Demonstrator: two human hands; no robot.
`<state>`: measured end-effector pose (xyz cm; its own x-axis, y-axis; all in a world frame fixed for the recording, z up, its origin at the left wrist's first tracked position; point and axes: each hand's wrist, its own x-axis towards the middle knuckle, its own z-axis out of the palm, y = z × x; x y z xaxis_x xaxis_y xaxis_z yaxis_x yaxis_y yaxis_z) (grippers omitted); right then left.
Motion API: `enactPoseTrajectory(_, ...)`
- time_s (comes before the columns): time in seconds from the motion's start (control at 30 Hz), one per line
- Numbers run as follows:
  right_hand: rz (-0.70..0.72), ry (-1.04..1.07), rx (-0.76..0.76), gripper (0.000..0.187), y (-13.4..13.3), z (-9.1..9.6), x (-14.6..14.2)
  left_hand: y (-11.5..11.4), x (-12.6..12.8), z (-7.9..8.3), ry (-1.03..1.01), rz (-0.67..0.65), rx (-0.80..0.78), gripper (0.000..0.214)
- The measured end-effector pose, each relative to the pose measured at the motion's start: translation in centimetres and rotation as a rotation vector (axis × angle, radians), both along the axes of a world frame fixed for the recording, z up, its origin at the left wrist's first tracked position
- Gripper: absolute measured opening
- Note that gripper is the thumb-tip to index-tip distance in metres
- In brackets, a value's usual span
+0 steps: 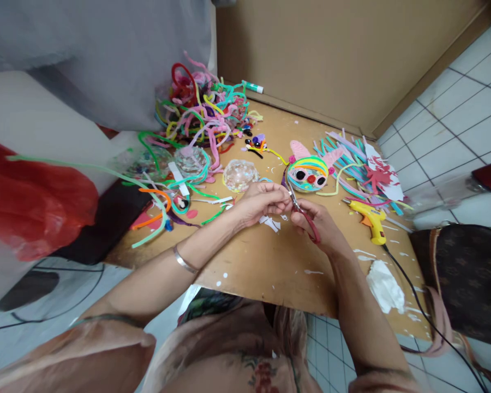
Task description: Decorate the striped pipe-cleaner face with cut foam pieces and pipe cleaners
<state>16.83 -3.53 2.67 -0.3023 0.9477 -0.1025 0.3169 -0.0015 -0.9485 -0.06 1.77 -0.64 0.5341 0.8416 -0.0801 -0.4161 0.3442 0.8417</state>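
Observation:
My right hand [319,221] grips small red-handled scissors [305,217], blades pointing up toward my left hand. My left hand [262,201] is closed in a pinch on something small that I cannot make out, right at the scissor tips. Both hands hover over a brown cardboard sheet [270,262]. Just beyond them lies a round pipe-cleaner face [309,173] with black and red eyes and pink ears. White paper scraps [272,222] lie under my hands.
A big tangle of coloured pipe cleaners [204,109] fills the back left. A yellow glue gun [370,218] with a black cord lies right, near cut strips [352,164]. A crumpled tissue [384,286], a brown bag [466,278], a glue stick [252,87] and a clear bag [240,174] are around.

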Motion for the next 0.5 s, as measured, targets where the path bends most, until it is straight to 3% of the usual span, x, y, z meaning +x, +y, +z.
enactPoseTrajectory(0.5,-0.012,0.01,0.012,0.052,0.05,-0.31,0.19,-0.05,-0.11,0.31,0.022,-0.004,-0.004,0.012)
